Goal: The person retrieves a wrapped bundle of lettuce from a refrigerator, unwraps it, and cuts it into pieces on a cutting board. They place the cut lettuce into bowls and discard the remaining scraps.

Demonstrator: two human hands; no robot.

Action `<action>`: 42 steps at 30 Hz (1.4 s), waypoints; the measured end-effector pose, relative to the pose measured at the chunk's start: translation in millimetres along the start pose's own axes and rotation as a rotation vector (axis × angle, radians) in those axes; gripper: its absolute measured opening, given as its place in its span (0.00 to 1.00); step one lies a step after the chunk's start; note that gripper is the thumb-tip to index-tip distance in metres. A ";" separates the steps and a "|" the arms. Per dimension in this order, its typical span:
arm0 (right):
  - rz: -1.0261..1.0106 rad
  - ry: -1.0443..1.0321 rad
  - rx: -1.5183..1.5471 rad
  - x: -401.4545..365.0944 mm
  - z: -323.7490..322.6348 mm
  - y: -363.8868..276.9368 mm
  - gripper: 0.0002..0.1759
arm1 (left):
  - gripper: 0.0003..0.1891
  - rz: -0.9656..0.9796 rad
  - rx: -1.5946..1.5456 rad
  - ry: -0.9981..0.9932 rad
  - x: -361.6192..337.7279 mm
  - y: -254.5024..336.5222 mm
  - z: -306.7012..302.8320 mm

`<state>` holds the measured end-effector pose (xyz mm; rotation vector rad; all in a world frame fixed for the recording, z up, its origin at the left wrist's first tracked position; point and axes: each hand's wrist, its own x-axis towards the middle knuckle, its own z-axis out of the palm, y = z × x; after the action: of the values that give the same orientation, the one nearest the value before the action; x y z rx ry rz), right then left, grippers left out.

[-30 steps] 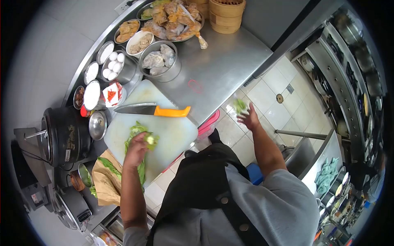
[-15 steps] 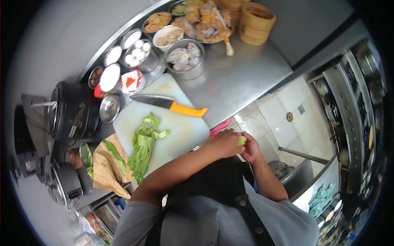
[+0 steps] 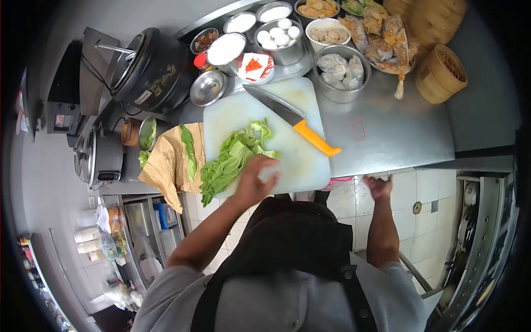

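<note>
— Well, where do our green leafy vegetables lie?

— We have them in a loose heap on the white plastic cutting board, across its left half. The leaf tips hang past the near left corner.

— And our hands?

— Our left hand is spread open with its fingers apart. It rests at the near edge of the board, touching the right side of the heap and gripping nothing. Our right hand hangs below the counter edge, well apart from the board. We cannot tell whether it is open or closed.

— What else is on the board?

— We see a broad steel knife with an orange handle lying slantwise across the far right part, apart from the greens.

— And around it?

— The board sits on a brushed stainless steel counter. Just left of it lies a crumpled brown paper bag with one long green leaf on top. Behind the board we see a small shiny steel bowl, a steel bowl of white eggs and a steel bowl of wrapped pale lumps. A large black pot stands at far left, and a round bamboo steamer basket at far right.

— And the room?

— Pale square floor tiles show below the counter, around our right hand.
</note>
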<state>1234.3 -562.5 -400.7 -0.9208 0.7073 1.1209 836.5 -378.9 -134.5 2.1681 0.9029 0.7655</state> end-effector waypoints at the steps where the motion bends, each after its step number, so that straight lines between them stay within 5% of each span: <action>1: 0.010 -0.038 -0.426 7.9 -11.3 18.0 0.40 | 0.24 0.027 0.130 0.083 -1.6 -7.7 -20.7; 4: 0.314 -0.360 -1.282 -28.1 -8.6 47.6 0.29 | 0.32 -0.013 0.322 0.225 -3.9 -29.0 -73.3; 6: 0.115 -0.394 -1.486 -156.9 91.0 74.7 0.15 | 0.36 -0.112 0.388 0.270 -15.3 -45.1 -88.2; 8: -0.432 -0.655 -1.468 -203.4 130.9 95.2 0.09 | 0.40 -0.098 0.315 0.226 -21.6 -76.1 -91.7; 11: -1.530 -0.736 -1.649 -238.1 220.2 115.4 0.14 | 0.34 -0.139 0.246 0.203 -18.1 -88.2 -88.6; 13: -1.721 -0.673 -1.902 -223.6 259.2 130.8 0.22 | 0.33 -0.174 0.235 0.187 -19.6 -89.9 -86.4; 17: -1.539 -0.583 -2.177 -171.4 285.7 154.6 0.26 | 0.26 -0.173 0.161 0.247 -21.8 -92.8 -86.7; 19: -1.290 -0.513 -2.294 -182.8 296.9 156.4 0.25 | 0.24 -0.131 0.140 0.294 -27.7 -97.9 -87.2; 22: -1.055 -0.511 -2.159 -198.0 295.9 158.9 0.20 | 0.21 -0.123 0.042 0.366 -31.5 -102.0 -91.1; 35: -0.840 -0.571 -2.416 -350.5 267.4 205.3 0.13 | 0.14 -0.017 0.111 0.240 -10.5 -99.3 -93.1; 42: -0.963 -0.598 -2.518 -357.3 257.8 222.8 0.13 | 0.13 0.022 0.188 0.198 -5.7 -103.9 -87.2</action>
<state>922.0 -453.4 -34.2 -2.1947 -2.1272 0.7189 731.6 -296.6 -160.4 2.2973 1.0912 0.9532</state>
